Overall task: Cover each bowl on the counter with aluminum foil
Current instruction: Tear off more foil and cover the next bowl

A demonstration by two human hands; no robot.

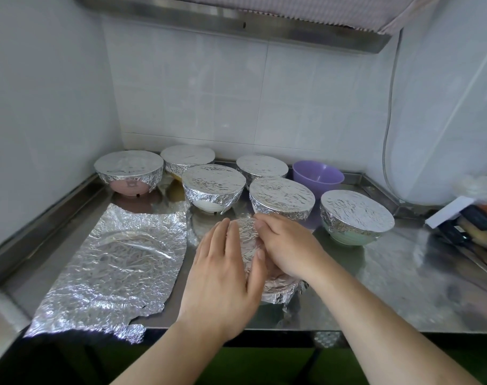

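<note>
Left hand (225,269), fingers flat, and right hand (285,247), curled, both pressing foil (249,240) over a bowl (281,291) beneath them. Foil: thin, tears easily; mould at rim. Purple bowl (318,176), beyond right hand, uncovered; spare sheet (120,262) left.

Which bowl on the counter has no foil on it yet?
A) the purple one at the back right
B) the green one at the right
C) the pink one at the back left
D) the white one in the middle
A: the purple bowl stands open, its inside bare, while the other bowls around it wear foil tops.
</note>
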